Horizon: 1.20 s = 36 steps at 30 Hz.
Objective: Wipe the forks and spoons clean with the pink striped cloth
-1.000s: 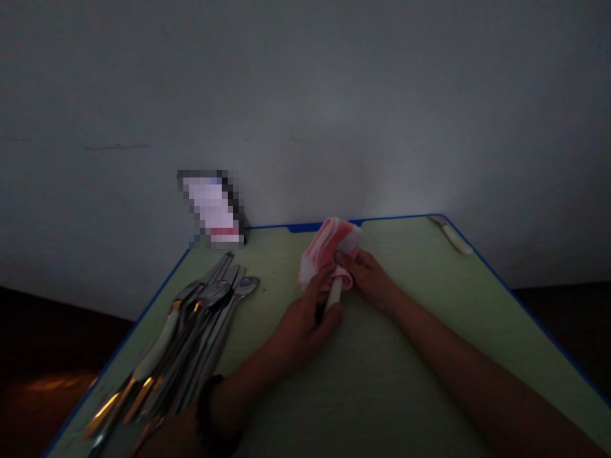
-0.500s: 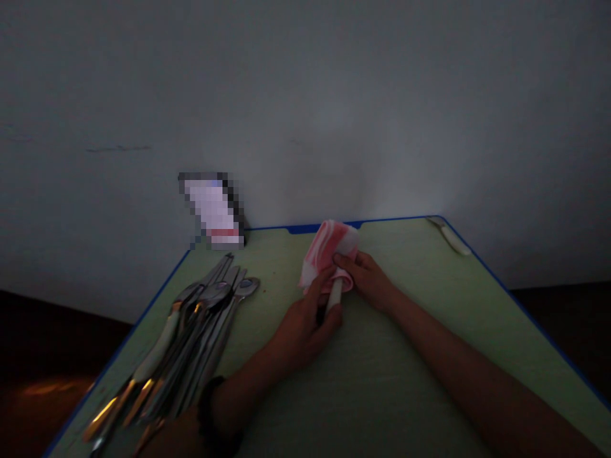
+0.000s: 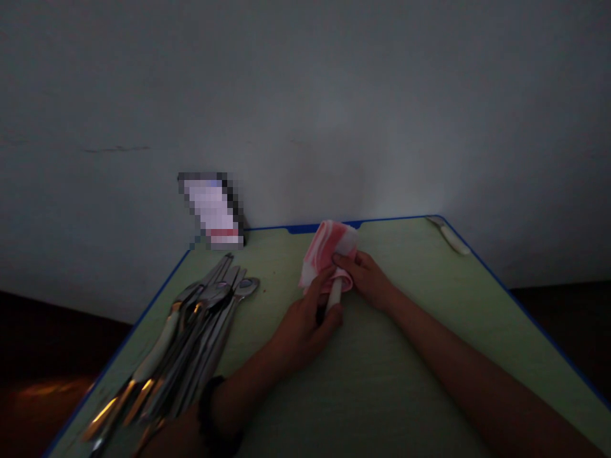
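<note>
A folded pink and white cloth is wrapped around the upper part of a utensil, above the middle of the table. Only the utensil's pale handle shows below the cloth; its head is hidden, so its kind cannot be told. My left hand is closed around the handle, fingers reaching up to the cloth's lower edge. On the cloth's right side, my right hand pinches the fabric, its thumb lying on top. A pile of cutlery, with spoons among it, lies left of my left forearm.
A fork with a pale handle lies at the table's far right corner. A blurred-out phone-like device leans on the wall at the back left. The green table has a blue edge.
</note>
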Available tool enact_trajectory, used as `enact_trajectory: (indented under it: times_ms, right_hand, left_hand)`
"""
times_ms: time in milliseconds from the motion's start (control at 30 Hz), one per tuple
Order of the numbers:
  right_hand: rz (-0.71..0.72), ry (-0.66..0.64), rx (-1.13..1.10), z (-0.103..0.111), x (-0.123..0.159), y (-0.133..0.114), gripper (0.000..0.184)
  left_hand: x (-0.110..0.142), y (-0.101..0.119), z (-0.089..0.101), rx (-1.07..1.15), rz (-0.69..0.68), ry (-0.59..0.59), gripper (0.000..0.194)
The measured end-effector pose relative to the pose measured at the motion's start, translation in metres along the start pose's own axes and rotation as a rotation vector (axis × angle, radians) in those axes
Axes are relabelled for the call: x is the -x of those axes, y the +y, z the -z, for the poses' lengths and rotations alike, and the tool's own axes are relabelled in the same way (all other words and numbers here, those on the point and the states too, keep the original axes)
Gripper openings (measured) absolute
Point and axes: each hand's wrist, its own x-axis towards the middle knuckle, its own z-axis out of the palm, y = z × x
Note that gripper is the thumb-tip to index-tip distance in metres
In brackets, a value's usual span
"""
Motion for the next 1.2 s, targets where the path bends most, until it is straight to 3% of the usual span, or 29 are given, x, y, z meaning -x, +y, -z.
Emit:
enact_trajectory:
  times_ms: [333, 1200]
  right_hand:
    - [-0.005, 0.016, 0.108, -0.0004, 0.0017, -0.0056, 0.025]
    - [-0.029, 0.054, 0.075, -0.0006, 0.0029, -0.0035, 0.023]
  left_hand:
    - [0.0003, 0.0011, -0.001, -0.002, 0.039, 0.011, 0.069]
    - [-0.0006, 0.0009, -0.0027, -0.01, 0.04, 0.002, 0.063]
